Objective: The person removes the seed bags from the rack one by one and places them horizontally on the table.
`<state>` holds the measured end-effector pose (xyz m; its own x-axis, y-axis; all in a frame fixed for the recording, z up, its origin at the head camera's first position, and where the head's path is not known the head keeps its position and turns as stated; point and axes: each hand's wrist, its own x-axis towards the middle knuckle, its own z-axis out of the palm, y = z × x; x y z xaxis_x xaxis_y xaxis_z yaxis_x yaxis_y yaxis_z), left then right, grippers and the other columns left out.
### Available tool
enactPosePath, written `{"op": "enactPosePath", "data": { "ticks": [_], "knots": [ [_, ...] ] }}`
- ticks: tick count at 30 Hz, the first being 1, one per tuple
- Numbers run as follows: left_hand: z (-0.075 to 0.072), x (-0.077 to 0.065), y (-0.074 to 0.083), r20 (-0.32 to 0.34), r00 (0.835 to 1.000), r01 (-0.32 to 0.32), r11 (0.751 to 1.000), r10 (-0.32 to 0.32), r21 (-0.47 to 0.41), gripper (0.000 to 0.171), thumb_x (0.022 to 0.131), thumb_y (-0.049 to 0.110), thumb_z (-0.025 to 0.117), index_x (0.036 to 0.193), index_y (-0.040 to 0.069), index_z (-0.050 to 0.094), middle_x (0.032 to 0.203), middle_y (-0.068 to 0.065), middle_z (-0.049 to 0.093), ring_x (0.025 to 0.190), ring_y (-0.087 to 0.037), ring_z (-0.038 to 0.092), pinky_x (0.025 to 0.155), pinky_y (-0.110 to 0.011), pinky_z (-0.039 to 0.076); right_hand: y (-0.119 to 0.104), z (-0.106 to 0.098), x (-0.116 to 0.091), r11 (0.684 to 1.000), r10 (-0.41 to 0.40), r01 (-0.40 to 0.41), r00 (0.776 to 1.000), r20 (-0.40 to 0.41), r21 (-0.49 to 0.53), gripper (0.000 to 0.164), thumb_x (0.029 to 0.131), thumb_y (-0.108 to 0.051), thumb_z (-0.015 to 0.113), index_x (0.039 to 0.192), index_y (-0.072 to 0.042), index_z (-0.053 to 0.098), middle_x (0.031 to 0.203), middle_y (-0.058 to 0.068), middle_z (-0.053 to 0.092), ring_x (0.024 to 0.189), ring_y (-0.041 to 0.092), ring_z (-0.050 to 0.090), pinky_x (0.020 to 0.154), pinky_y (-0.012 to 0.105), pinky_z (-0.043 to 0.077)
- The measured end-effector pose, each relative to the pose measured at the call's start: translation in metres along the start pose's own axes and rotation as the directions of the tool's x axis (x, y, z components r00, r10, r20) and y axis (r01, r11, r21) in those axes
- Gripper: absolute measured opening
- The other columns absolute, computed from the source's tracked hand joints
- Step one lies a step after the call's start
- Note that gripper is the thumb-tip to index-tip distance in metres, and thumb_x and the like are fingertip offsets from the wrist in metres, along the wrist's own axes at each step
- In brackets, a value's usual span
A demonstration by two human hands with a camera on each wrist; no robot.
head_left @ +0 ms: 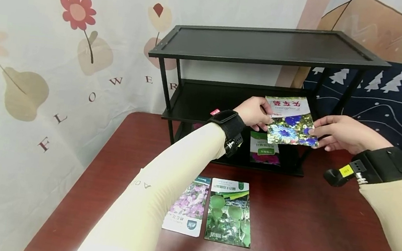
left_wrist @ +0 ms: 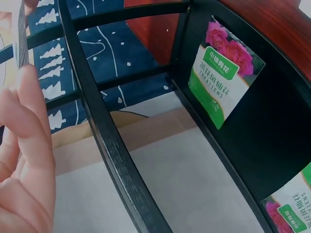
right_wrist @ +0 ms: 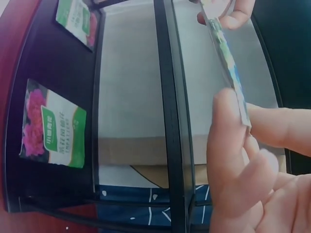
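A cornflower seed packet (head_left: 290, 120) with blue blooms is held up in front of the rack's middle shelf. My left hand (head_left: 254, 113) pinches its left edge, and my right hand (head_left: 344, 134) pinches its lower right side. The right wrist view shows the packet (right_wrist: 228, 63) nearly edge-on between both hands. In the left wrist view, my left hand (left_wrist: 26, 155) holds one thin edge of it. An impatiens seed packet (head_left: 264, 148) with a green label lies on the bottom shelf below. A second impatiens packet (left_wrist: 294, 204) lies on that shelf.
The black rack (head_left: 272, 46) has a top panel, a middle shelf and a bottom shelf on thin posts. Two more packets lie on the red-brown table (head_left: 292, 239): one with pink flowers (head_left: 191, 202), one with green round leaves (head_left: 229, 214). Behind hangs a printed cloth (head_left: 122, 26).
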<state>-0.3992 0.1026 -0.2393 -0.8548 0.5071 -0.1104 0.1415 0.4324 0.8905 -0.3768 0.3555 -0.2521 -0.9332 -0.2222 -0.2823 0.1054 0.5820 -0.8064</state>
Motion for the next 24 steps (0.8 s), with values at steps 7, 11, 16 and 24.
{"op": "enactPosePath", "data": {
  "ticks": [7,11,16,24],
  "knots": [
    [0.001,-0.006,0.001,0.061,0.998,-0.004,0.999,0.006,-0.033,0.013,0.090,0.000,0.058,0.099,-0.002,0.049,0.086,-0.012,0.058,0.076,-0.029,0.064,0.054,-0.026,0.049,0.006,-0.002,-0.003,1.000,0.020,-0.020,0.998,0.060,0.007,0.036,0.095,-0.020,0.052,0.117,0.003,0.035,0.084,0.005,0.062,0.069,0.018,0.062,0.061,0.028,0.053],
    [0.007,-0.001,-0.007,0.092,0.996,0.001,0.998,0.005,-0.068,0.012,0.089,-0.001,0.059,0.092,0.001,0.048,0.082,-0.010,0.058,0.067,-0.024,0.063,0.051,-0.026,0.048,0.013,-0.003,-0.004,1.000,0.017,-0.016,0.994,0.109,-0.010,0.031,0.094,-0.018,0.054,0.112,0.001,0.038,0.083,0.008,0.060,0.068,0.020,0.062,0.063,0.031,0.054],
    [0.018,0.004,-0.023,0.125,0.992,-0.021,0.996,0.032,-0.089,0.011,0.088,-0.001,0.061,0.089,0.000,0.049,0.081,-0.012,0.059,0.056,-0.016,0.061,0.051,-0.028,0.049,0.026,-0.004,-0.008,1.000,-0.011,0.010,0.984,0.179,0.006,0.033,0.092,-0.012,0.058,0.112,0.000,0.035,0.082,0.012,0.059,0.063,0.020,0.061,0.062,0.032,0.055],
    [0.035,-0.001,-0.039,0.180,0.982,-0.037,0.996,0.051,-0.078,0.013,0.086,-0.001,0.063,0.084,0.000,0.050,0.077,-0.012,0.063,0.075,-0.036,0.065,0.050,-0.027,0.049,0.047,-0.001,-0.013,0.997,-0.068,0.050,0.946,0.317,0.066,0.020,0.091,-0.008,0.057,0.106,-0.002,0.045,0.083,0.013,0.066,0.061,0.017,0.061,0.060,0.029,0.054]
  ]
}}
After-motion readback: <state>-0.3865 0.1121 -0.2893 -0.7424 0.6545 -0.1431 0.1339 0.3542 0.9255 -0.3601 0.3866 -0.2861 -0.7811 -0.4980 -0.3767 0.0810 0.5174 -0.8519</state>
